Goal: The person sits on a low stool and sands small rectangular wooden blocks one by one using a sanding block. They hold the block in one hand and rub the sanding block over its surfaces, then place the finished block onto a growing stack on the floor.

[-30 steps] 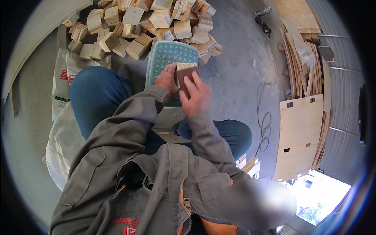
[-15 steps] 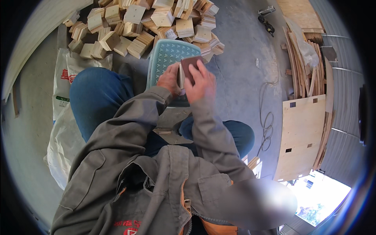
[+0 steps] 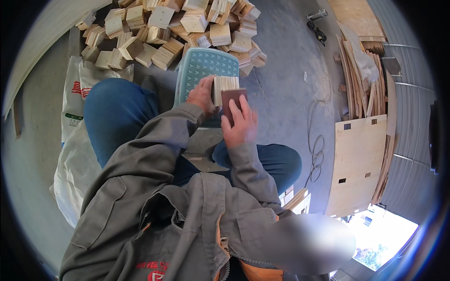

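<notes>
Atop a teal plastic stool [image 3: 199, 61] stands a plywood block [image 3: 225, 84] with layered edges facing up. My left hand [image 3: 202, 96] grips the block from its left side, fingers closed round it. In my right hand [image 3: 240, 123] is a reddish-brown sanding block [image 3: 232, 101], with fingers laid over its top. The sanding block lies against the near right part of the plywood block and covers that part. Its underside is hidden, as is the face of the plywood under my left palm.
A heap of plywood blocks [image 3: 161, 30] lies on the floor beyond the stool. White plastic sacks [image 3: 75, 136] are at the left. To the right are a cable [image 3: 315, 140], a power tool [image 3: 317, 32], stacked wood strips [image 3: 358, 79] and a plywood panel [image 3: 360, 159].
My right hand has drawn the sanding block back toward me, uncovering the plywood block's layered top. My left hand keeps its hold in nearly the same place.
</notes>
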Available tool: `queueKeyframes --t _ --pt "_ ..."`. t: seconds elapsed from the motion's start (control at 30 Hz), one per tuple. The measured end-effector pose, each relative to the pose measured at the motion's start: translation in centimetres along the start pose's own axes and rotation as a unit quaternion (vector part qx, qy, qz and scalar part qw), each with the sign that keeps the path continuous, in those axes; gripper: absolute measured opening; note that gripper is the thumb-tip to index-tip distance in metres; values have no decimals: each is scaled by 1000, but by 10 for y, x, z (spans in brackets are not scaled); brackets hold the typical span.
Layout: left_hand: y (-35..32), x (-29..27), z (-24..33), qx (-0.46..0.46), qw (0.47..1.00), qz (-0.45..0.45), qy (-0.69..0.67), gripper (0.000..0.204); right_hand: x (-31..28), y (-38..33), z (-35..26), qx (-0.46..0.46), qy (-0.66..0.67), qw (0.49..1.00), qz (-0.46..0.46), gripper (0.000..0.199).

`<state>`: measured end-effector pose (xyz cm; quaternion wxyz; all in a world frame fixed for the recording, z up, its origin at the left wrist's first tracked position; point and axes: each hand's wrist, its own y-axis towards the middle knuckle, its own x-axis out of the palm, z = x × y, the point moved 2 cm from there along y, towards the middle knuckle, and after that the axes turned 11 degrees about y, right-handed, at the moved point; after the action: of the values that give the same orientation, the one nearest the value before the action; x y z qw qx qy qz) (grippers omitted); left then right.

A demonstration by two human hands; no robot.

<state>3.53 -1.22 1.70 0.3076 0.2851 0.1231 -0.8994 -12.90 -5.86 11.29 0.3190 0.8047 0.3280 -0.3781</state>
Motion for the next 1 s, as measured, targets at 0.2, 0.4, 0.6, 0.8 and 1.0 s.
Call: queueKeyframes --t 0.2,0.4,0.6,0.8,1.0 --pt "-2 -6 4 0 1000 -15 4 98 -15 -33 -2 -6 -2 1000 2 55" --pt "-2 -2 1 -14 1000 -16 0 103 4 41 7 -3 -15 1000 24 52" --pt "-2 -6 7 7 1000 -7 10 104 27 127 14 115 -56 992 -19 51" --pt "-1 -4 4 -2 1000 -13 12 102 28 91 25 28 -44 998 34 54" --pt "0 -4 5 3 1000 -15 20 98 -11 -11 -2 9 -26 1000 6 57"
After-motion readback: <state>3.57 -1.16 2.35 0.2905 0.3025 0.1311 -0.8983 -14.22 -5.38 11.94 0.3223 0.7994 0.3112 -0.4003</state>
